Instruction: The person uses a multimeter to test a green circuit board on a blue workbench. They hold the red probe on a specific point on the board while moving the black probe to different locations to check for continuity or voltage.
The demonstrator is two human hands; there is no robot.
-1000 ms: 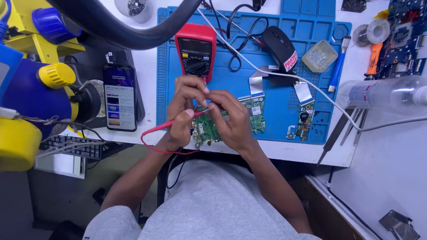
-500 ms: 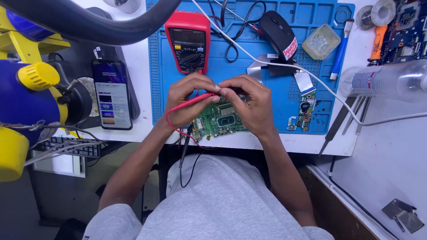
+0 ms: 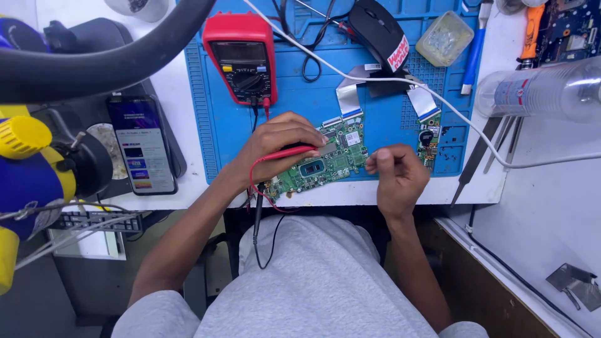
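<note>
Blue ribbed mat (image 3: pixel 388 119); left hand (image 3: pixel 275 147) pinches red probe (image 3: pixel 294 152) on green circuit board (image 3: pixel 322 164).

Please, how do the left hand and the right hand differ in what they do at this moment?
The left hand holds a red probe and lies on the green circuit board; the right hand holds no tool that I can see. The left hand's fingers stretch over the board; the right hand is curled loosely beside the board. Both are bare, above the blue mat.
</note>
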